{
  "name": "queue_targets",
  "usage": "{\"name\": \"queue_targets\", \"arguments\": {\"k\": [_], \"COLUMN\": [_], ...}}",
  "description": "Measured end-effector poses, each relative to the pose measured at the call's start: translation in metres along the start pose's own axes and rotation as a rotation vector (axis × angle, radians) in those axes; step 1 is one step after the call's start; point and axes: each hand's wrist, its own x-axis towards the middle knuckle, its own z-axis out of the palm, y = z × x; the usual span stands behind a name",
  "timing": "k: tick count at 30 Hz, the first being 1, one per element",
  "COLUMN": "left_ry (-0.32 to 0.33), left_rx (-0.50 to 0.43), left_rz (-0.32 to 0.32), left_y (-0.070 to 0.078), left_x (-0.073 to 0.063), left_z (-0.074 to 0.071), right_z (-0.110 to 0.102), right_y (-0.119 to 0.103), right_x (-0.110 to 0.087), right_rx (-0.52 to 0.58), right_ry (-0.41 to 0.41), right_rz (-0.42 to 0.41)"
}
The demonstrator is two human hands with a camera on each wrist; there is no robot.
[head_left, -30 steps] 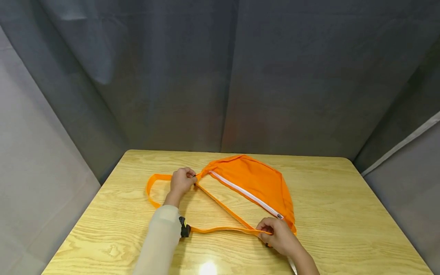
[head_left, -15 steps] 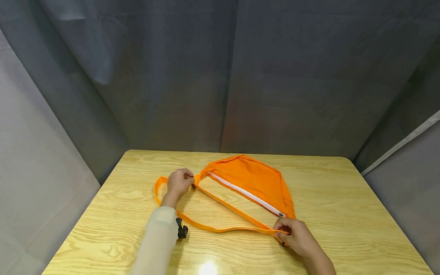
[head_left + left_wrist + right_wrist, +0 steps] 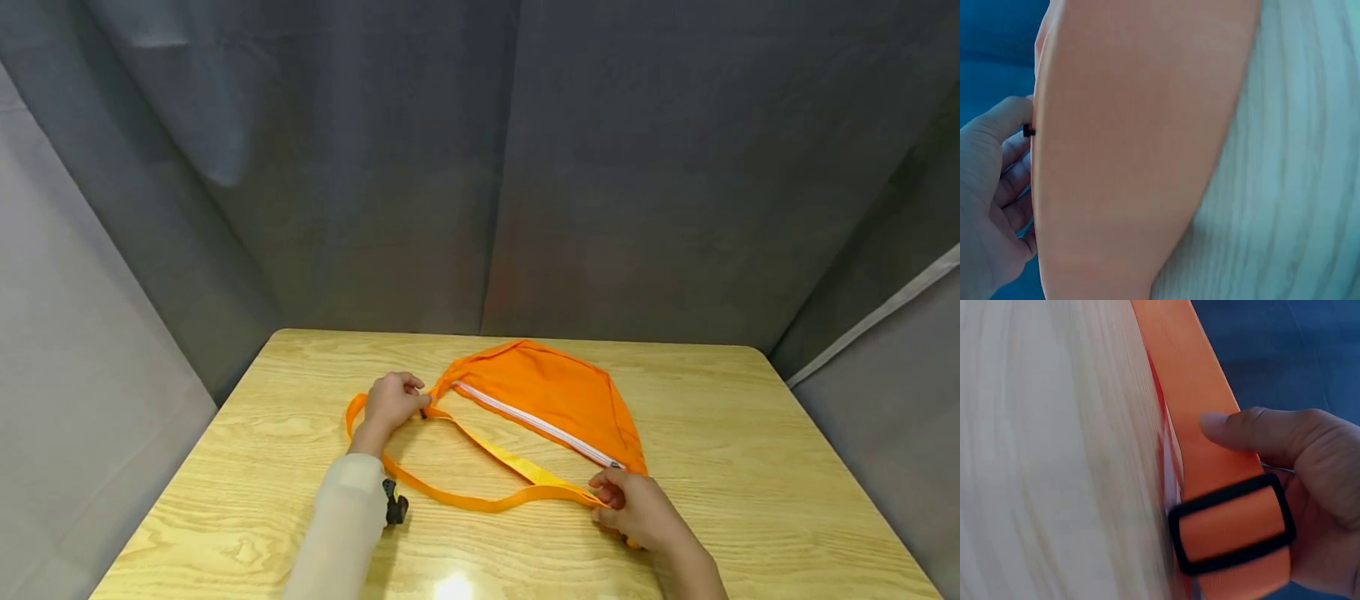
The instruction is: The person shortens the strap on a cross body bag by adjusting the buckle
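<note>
An orange waist bag [image 3: 540,383] lies on the wooden table, its white zipper [image 3: 540,421] running diagonally across the near side. At the bag's left corner, my left hand [image 3: 392,404] pinches the strap end beside a small black fitting [image 3: 1029,130]. The orange strap [image 3: 468,502] loops left round that wrist and back right, with a yellow-looking twisted stretch in the middle. My right hand [image 3: 641,508] grips the strap at the bag's right end. In the right wrist view its thumb presses on the webbing just above a black slider buckle [image 3: 1232,524].
The table [image 3: 750,467] has rounded far corners and backs onto a dark grey curtain [image 3: 480,167]. Lighter panels stand at both sides. A small black device [image 3: 395,502] sits at the left forearm. A bright reflection shines near the front edge.
My right hand has moved right along with the strap, then stayed near the bag's right end. The loop on the left has shrunk, and the middle strap has slackened and twisted.
</note>
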Motion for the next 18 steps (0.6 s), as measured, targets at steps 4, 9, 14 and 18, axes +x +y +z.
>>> {"name": "queue_targets", "arguments": {"k": [4, 9, 14, 18], "left_ry": [-0.013, -0.015, -0.012, -0.016], "left_rx": [0.011, 0.047, 0.048, 0.065], "left_rz": [0.015, 0.038, 0.055, 0.071], "left_y": [0.003, -0.002, -0.009, -0.011], "left_x": [0.002, 0.002, 0.001, 0.001], "left_z": [0.003, 0.002, -0.004, -0.005], "right_z": [0.010, 0.007, -0.004, -0.012], "right_y": [-0.008, -0.008, 0.002, 0.010], "right_x": [0.008, 0.006, 0.000, -0.004], "right_rx": [-0.025, -0.076, -0.099, -0.112], "right_ry": [-0.024, -0.004, 0.040, 0.071], "right_rz": [-0.043, -0.043, -0.020, -0.011]}}
